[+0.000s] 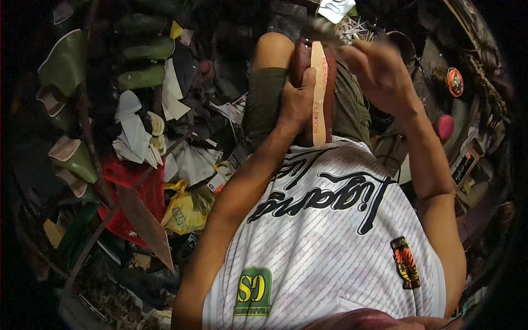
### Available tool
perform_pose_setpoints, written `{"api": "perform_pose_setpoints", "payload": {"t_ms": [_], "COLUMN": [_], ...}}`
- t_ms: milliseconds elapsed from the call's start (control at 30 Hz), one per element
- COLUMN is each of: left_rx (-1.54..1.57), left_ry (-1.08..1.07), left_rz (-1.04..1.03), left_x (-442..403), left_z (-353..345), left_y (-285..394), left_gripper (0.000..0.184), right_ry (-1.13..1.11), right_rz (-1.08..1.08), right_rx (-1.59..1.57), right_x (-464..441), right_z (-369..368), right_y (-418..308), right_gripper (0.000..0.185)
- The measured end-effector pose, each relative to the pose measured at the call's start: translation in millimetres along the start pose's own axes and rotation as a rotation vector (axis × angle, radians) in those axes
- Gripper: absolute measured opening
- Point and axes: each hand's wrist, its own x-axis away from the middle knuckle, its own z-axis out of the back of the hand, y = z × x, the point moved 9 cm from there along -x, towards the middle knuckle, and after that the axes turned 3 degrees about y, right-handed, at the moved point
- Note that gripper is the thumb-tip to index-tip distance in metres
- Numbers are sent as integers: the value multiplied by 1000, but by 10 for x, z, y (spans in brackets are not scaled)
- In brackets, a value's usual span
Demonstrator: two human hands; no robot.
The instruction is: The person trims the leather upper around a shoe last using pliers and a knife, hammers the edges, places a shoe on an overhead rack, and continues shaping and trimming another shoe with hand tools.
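Note:
A dark red-brown shoe-like piece (329, 104) lies lengthwise over the lap, between the knees. Along its upward face runs a narrow tan strip (319, 118) with printed lettering. My left hand (298, 102) is closed round its left side, the thumb pressing on the strip. My right hand (379, 69), blurred, is closed beyond the right side of the piece's far end. A dark, smeared, elongated object (316, 33) reaches from its fingers toward the upper left; its shape is too unclear to name.
Green curved pieces (146, 48), white scraps (135, 132), a red bag (132, 201) and a yellow plastic bag (190, 209) lie at left. A white card (335, 8) and thin white sticks (356, 30) are at the top. A pink round object (445, 127) is at right.

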Motion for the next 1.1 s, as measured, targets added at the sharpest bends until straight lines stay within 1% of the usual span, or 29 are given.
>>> {"api": "perform_pose_setpoints", "payload": {"t_ms": [33, 67, 133, 200, 233, 267, 300, 333, 367, 400, 433, 467, 500, 533, 600, 633, 667, 733, 767, 800, 833, 867, 900, 933, 967, 1000, 1033, 1067, 1100], "left_rx": [1, -22, -50, -99, -66, -66, -48, -28, 0, 0, 21, 42, 40, 40, -15, -13, 3, 32, 32, -41, -113, -110, -61, -11, 115, 118, 161, 200, 200], "left_ry": [0, 33, 50, 15, 10, 9, 30, 50, 44, 41, 16, -7, -54, -51, 36, 38, 23, -17, -26, -91, -148, -141, -117, -90, -22, -19, -56, -104, -110], "left_rz": [0, 12, 24, 136, 15, 43, 48, 37, 98, 94, 79, 52, -26, -39, -132, -134, -103, -46, -54, 45, 142, 133, 54, -36, 82, 81, 23, -24, -25], "left_x": [20, 33, 53, 5, 49, 112, 85, 25, 58, 48, 52, 5, -19, -77, 27, 15, 11, 10, -4, -9, -22, -66, -3, 25, -5, -47, -103, -71, -54], "left_z": [-3, 17, 31, 28, 13, 14, 26, 37, 23, 24, 9, -13, -29, -27, 32, 30, 22, -4, 10, -6, -16, -8, -7, 8, -3, 13, -2, -37, -36], "left_y": [43, 123, 95, -217, -36, -85, -108, -81, -47, -85, -115, -123, -91, -46, 94, 109, 99, 79, 44, -140, -279, -170, 55, 215, -72, -246, -302, -264, -271], "left_gripper": [61, 62, 63, 62, 57, 57, 55, 54, 51, 51, 51, 51, 50, 50, 50, 50, 52, 54, 54, 56, 58, 58, 60, 62, 64, 64, 64, 64, 64], "right_ry": [0, 61, -126, -204, -148, -113, -8, -9, 20, 33, 50, -163, -220, -278, -71, -31, -32, 23, -93, -93, -193, -297, -151, -50, 72, 125, 174, 158, -183], "right_rz": [0, 122, -187, -164, -119, -99, -74, -68, -28, 30, 88, -251, -235, -208, -166, -238, -237, 71, -176, -174, -241, -302, -221, -12, 174, 223, 277, 178, -299], "right_rx": [1, -75, 313, 447, 415, 371, 140, 142, -59, -5, 50, 332, 388, 447, 218, -41, -40, 192, 321, 232, 363, 495, 420, 371, 386, 314, 244, 92, 449], "right_x": [48, 135, 263, 237, 135, 135, 135, 167, 273, 309, 274, 294, 283, 167, 25, 18, -5, -18, 26, 2, -48, -108, -122, -106, -51, 11, 77, 128, 195], "right_z": [-83, -183, -530, -555, -416, -270, -129, -153, -205, -356, -479, -635, -584, -475, -153, -117, -145, -283, -489, -510, -435, -332, -217, -173, -98, -154, -210, -319, -553], "right_y": [118, 240, 642, 729, 561, 332, 169, 258, 399, 492, 428, 738, 711, 579, 256, 328, 432, 477, 749, 795, 649, 483, 348, 252, 171, 243, 317, 428, 920], "right_gripper": [25, 25, 27, 31, 31, 31, 31, 31, 28, 31, 34, 40, 42, 45, 44, 42, 42, 38, 36, 39, 39, 39, 36, 29, 29, 30, 30, 32, 35]}}
